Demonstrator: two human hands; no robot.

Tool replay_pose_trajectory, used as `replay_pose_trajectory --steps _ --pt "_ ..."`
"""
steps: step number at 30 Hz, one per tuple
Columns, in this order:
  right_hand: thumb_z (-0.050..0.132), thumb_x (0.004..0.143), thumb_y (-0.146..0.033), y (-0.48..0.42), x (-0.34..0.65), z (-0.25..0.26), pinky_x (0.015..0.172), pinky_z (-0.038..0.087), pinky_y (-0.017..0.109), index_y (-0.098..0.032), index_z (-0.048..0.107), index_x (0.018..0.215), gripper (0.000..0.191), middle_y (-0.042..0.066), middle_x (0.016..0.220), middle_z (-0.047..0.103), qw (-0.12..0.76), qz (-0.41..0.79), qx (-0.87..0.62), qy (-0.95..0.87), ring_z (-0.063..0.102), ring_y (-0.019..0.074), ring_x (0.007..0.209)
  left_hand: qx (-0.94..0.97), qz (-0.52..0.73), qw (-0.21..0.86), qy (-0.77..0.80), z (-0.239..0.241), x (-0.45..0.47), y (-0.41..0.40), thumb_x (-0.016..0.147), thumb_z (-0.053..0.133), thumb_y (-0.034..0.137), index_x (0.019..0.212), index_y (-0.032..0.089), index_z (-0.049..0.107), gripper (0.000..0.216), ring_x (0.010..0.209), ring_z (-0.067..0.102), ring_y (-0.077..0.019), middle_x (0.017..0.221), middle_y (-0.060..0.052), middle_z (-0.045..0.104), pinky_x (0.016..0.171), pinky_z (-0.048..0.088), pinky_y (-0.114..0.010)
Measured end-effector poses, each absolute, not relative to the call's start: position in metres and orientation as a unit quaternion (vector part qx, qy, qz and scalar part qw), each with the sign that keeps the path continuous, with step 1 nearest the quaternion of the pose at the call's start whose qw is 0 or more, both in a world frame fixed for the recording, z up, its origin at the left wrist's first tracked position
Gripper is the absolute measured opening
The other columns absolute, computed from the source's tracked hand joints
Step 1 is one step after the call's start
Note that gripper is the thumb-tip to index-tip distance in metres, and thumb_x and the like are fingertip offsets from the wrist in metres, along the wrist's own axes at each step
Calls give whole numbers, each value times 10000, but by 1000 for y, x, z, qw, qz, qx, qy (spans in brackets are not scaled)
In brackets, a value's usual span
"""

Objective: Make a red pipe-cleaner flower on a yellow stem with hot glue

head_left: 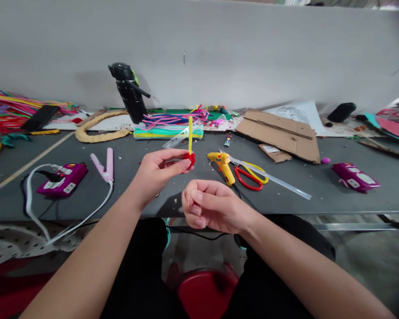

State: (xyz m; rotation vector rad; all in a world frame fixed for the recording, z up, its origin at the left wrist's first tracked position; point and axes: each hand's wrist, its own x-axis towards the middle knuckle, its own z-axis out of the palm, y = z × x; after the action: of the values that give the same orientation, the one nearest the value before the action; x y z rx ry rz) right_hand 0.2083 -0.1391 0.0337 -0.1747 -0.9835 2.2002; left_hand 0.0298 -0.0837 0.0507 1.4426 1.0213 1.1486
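Observation:
My left hand (161, 170) pinches a small red pipe-cleaner bundle (191, 158) with a yellow pipe cleaner (190, 133) standing upright out of it, held above the grey table's (319, 190) front edge. My right hand (208, 206) hangs just below and right of it, fingers curled into a loose fist, with nothing visible inside. A yellow glue gun (223, 166) and scissors (249, 175) with red and yellow handles lie on the table just beyond my right hand.
Stacked coloured pipe cleaners (169, 128), a black bottle (129, 93), a clear ruler (181, 137), flat cardboard (279, 133), a clear glue stick (279, 181), two magenta boxes (64, 179) (355, 176), a pink hair iron (104, 166) with white cable and a rope ring (98, 128) crowd the table. A red stool (206, 292) shows between my knees.

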Motion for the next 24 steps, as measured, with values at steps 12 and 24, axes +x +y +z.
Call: replay_pose_trajectory --steps 12,24 --pt "623 990 -352 -140 208 38 559 292 225 -168 520 817 272 -71 658 386 344 851 -75 -389 337 63 518 590 474 496 425 51 30 -84 735 866 420 1073 188 797 416 905 755 -250 1041 -110 795 873 617 -395" --pt "153 883 -870 -134 207 16 397 305 222 -190 364 451 833 -49 379 339 192 908 45 -368 280 57 330 593 473 506 411 49 31 -83 751 864 384 1077 195 800 382 898 758 -230 1027 -89 796 876 623 -366"
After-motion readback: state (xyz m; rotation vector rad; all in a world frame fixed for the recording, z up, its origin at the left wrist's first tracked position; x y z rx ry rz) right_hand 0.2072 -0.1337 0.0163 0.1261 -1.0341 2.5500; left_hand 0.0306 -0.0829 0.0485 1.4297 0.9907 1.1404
